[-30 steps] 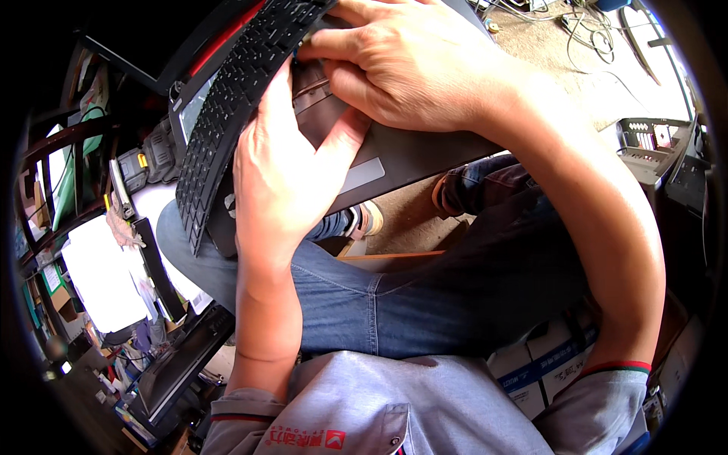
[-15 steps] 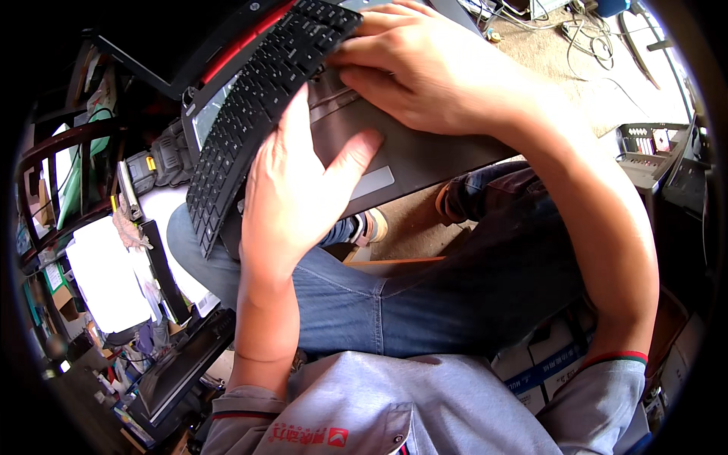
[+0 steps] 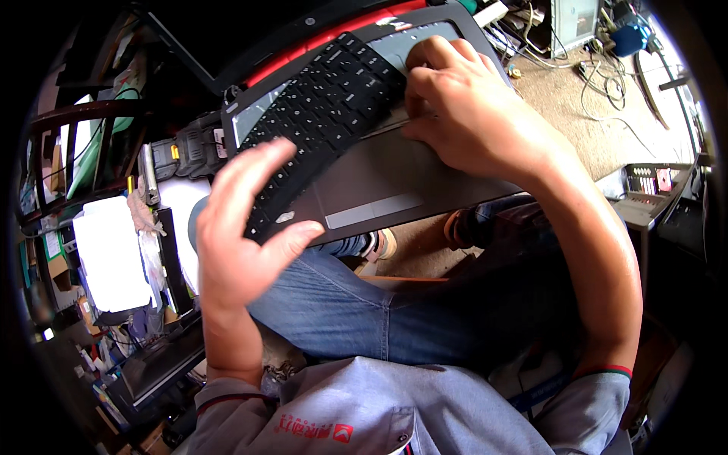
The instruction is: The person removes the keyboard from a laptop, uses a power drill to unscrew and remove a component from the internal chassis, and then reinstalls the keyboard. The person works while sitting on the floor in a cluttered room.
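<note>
A black laptop keyboard (image 3: 326, 106), loose from its place, lies slanted across the open laptop base (image 3: 447, 174). Its left end reaches toward the base's near edge. Beside that end is my left hand (image 3: 243, 220), blurred, with thumb and fingers spread apart. My right hand (image 3: 470, 106) is at the keyboard's right end, fingers curled and thumb low over the palm rest. Whatever is between its fingertips is hidden. Below the keyboard, the silver touchpad button strip (image 3: 371, 211) shows. The laptop rests over my legs.
The laptop's dark screen half (image 3: 220, 38) stands behind, with a red strip along the hinge. Cables (image 3: 603, 83) lie on the floor at far right, near a small table with a parts tray (image 3: 652, 180). White papers (image 3: 114, 254) and clutter fill the left side.
The keyboard has come down from a raised tilt to lie flatter over the base. My left hand has moved left and down, away from its underside. My right hand is lower and further right.
</note>
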The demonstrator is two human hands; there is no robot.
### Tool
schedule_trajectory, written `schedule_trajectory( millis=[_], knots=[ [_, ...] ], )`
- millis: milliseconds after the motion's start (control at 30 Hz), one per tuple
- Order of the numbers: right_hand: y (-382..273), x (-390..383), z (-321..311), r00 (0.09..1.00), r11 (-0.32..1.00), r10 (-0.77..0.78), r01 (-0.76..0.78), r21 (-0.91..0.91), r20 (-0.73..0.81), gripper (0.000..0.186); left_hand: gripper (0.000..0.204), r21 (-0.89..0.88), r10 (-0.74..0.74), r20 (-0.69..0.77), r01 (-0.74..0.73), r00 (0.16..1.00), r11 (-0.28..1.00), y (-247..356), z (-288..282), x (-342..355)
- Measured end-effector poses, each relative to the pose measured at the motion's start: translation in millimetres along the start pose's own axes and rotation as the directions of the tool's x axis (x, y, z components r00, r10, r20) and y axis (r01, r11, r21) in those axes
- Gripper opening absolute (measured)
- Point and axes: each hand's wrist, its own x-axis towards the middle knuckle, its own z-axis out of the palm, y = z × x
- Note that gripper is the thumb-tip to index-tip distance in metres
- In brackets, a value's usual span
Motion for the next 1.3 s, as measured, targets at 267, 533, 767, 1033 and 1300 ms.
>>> schedule_trajectory(
  millis=[267, 533, 767, 1033, 1300],
  knots=[
    [5, 2, -11, 0.99, 0.997, -0.064, 0.069, -0.037, 0.122, 0.012, 0.138, 0.387, -0.414, 0.281, 0.293, 0.866, 0.875, -47, -31, -15],
    [11, -7, -60, 0.949, 0.939, 0.174, -0.241, 0.246, 0.264, 0.01, 0.126, 0.369, -0.394, 0.368, 0.256, 0.842, 0.893, -54, -43, -30],
    [47, 8, -34, 0.928, 0.801, 0.373, -0.316, 0.508, -0.012, 0.037, 0.11, 0.308, -0.324, 0.238, 0.245, 0.915, 0.919, -62, -58, -35],
    [32, 32, -11, 0.922, 0.826, 0.388, -0.346, 0.445, -0.003, 0.044, 0.112, 0.131, -0.149, 0.267, 0.117, 0.952, 0.985, -85, -49, 5],
    [43, 25, -27, 0.865, 0.851, 0.5, -0.481, 0.212, -0.047, 0.045, 0.108, 0.037, -0.027, 0.33, 0.016, 0.944, 0.999, -90, -25, 36]
  ],
)
